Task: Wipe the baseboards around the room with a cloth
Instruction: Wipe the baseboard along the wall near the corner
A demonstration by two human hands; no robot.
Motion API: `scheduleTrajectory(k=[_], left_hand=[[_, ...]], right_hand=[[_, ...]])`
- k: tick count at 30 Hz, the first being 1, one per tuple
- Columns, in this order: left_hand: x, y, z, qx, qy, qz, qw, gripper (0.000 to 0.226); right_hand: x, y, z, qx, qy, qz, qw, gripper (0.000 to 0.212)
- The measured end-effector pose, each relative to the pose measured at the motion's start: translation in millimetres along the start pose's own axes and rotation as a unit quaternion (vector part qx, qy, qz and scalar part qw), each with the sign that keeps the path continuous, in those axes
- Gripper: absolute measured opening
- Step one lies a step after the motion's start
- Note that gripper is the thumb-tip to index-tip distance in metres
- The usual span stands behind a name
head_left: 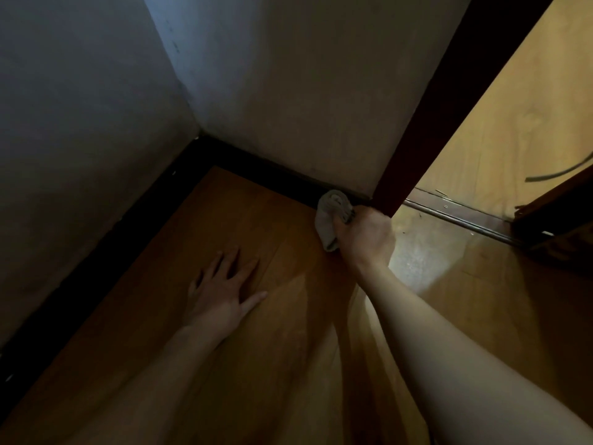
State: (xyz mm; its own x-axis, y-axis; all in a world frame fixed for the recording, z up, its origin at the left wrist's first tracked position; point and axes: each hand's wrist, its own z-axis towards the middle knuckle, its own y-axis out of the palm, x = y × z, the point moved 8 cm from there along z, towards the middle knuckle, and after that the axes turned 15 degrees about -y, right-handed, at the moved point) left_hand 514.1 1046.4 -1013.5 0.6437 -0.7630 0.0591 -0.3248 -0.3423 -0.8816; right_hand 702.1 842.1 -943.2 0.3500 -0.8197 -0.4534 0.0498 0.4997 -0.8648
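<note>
The cloth (332, 208), a pale grey bunched wad, is pressed against the dark baseboard (272, 170) at the foot of the door frame (426, 117), just to the frame's left. Our right hand (364, 239) grips it. The fingers are curled round the near part of the wad, so the cloth sticks out ahead of them toward the wall. A loose end trails out on the thumb side, down toward the floor (272, 364). The back of the hand hides how much cloth sits inside the fist. We cannot tell whether the knuckles touch the base of the door frame or only come close to it.

Well to the left of the door frame, our left hand (221, 293) rests flat on the wooden floor. Its fingers (239, 261) are straight and spread, holding nothing.

From the door frame the baseboard runs left to the room's corner, where it meets a second strip (96, 252) along the left wall. That strip lies in deep shadow and its surface is hard to make out.

To the right of the door frame a threshold strip (455, 213) crosses the doorway. Past it is brighter flooring and a thin, dark, curved cord (558, 173), cut off by the picture's edge. A dark wooden edge (552, 216) stands at the far right end of the threshold. We cannot tell whether it is a door or furniture. Both forearms run out of the bottom of the view.
</note>
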Motion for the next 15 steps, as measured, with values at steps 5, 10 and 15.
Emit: scheduleTrajectory(k=[5, 10, 15], left_hand=[[2, -3, -3, -0.002, -0.014, 0.015, 1.0, 0.073], [9, -8, -14, 0.023, -0.027, -0.009, 0.999, 0.07], [3, -28, -31, 0.096, -0.036, -0.044, 0.994, 0.067]], right_hand=[[34, -14, -12, 0.014, 0.057, -0.021, 0.998, 0.037], [48, -19, -26, 0.015, 0.08, 0.021, 0.996, 0.033], [43, 8, -45, -0.013, 0.137, 0.302, 0.943, 0.025]])
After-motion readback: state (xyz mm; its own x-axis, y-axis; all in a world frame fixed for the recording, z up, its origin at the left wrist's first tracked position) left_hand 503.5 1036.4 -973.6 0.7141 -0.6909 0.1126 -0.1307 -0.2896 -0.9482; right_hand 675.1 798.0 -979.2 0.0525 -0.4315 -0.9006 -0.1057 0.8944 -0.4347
